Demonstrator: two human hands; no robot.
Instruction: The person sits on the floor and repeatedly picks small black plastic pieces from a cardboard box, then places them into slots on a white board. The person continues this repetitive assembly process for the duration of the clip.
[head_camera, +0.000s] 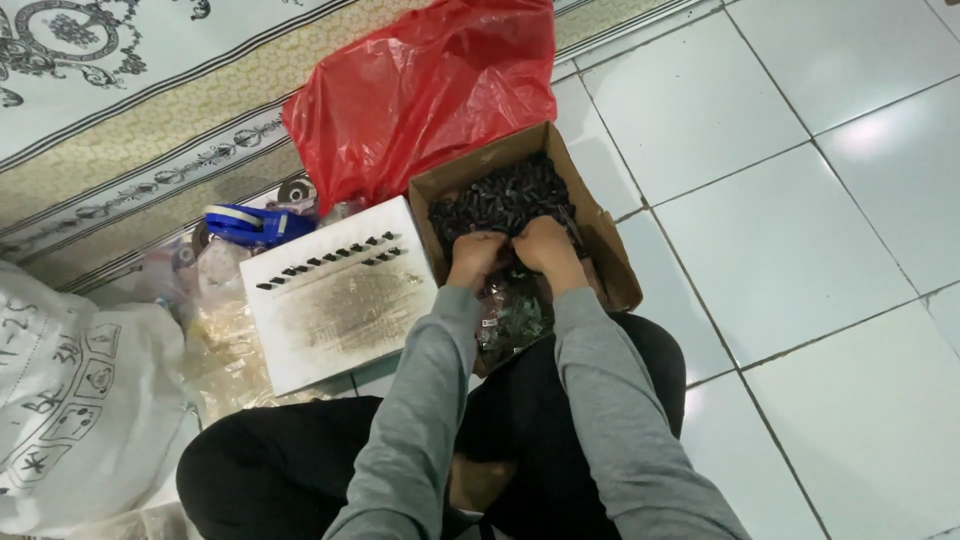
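A brown cardboard box (600, 255) on the tiled floor holds a heap of small black parts (505, 195). My left hand (476, 256) and my right hand (545, 246) are side by side over the near part of the heap, fingers curled down among the parts. What the fingers grip is hidden. Just below the hands, a clear plastic bag (510, 318) with small dark and green pieces lies in the box. To the left, a white foam board (340, 300) carries two short rows of black parts stuck in near its far edge.
A red plastic bag (425, 90) sits behind the box. A blue tape dispenser (250, 225) and clear plastic bags lie left of the board. A white printed sack (70, 400) is at far left, a patterned rug (130, 110) beyond. My legs are folded below.
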